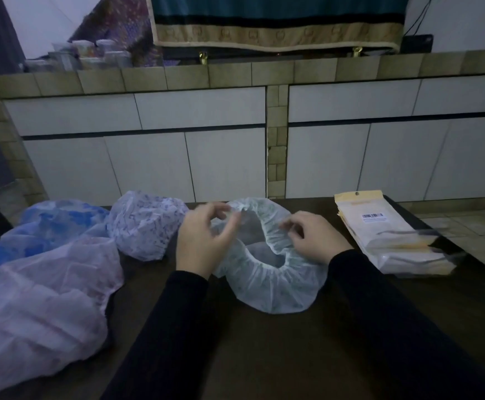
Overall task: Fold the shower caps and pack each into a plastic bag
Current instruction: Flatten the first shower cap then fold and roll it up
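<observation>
- I see the white shower cap (267, 287) at mid-table, still round and unfolded; my left hand (203, 238) and right hand (313, 238) each seem to pinch its elastic rim, though blur hides the fingertips.
- Other caps (48, 298) lie loose at left, unfolded.
- The bag stack (391, 235) at right looks untouched; nothing is visibly packed.

A dark wooden bench (264, 356) fronts white cabinet doors (200, 145) under a tiled ledge (235, 75); jars (91, 54) stand upon it beside a teal, gold-bordered cloth (278, 21).
</observation>
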Available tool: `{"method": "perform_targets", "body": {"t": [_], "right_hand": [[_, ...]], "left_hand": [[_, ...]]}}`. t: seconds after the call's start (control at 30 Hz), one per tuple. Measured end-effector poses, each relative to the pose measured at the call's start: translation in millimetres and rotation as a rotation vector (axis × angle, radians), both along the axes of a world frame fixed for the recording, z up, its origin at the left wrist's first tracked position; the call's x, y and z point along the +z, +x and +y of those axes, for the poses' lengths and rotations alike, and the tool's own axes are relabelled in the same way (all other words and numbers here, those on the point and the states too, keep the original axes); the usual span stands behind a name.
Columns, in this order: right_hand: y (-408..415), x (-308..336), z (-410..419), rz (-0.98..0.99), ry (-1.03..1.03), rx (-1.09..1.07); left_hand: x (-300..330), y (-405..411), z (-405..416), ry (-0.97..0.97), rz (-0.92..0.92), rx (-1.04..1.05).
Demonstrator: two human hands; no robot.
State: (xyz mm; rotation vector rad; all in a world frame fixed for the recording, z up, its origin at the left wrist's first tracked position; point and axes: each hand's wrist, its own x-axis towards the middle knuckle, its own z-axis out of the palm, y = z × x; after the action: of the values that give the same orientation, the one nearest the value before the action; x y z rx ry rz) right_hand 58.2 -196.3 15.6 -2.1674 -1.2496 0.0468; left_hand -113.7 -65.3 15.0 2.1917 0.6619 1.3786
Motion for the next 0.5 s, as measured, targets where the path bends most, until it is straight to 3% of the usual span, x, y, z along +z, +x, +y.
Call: {"method": "perform_targets", "body": {"t": [0.1,0.17,0.23,0.3,0.4,0.5], "right_hand": [[2,-7,3,0.073,-0.226,-0.044],[3,-7,4,-0.038,-0.418,-0.165],[2,-6,4,-0.178,-0.492,-0.287],[1,-4,4,-0.231,-0.469,-0.354],[-1,-1,3,-0.2,-0.452,-0.366],[-3,-2,5,-0.21,-0.412,-0.316]], "left_hand": [[-11,1,-4,-0.136,0.549,-0.086],[-12,-1,0,-0.13,0.901,-0.095],[-12,-1,6,-0.063,1.04,-0.09],[-12,-2,13,-0.002,0.925,-0.002],[-11,-4,18,0.142,0.509,0.197],[-11,1,7,0.248,0.245,0.09]]}}
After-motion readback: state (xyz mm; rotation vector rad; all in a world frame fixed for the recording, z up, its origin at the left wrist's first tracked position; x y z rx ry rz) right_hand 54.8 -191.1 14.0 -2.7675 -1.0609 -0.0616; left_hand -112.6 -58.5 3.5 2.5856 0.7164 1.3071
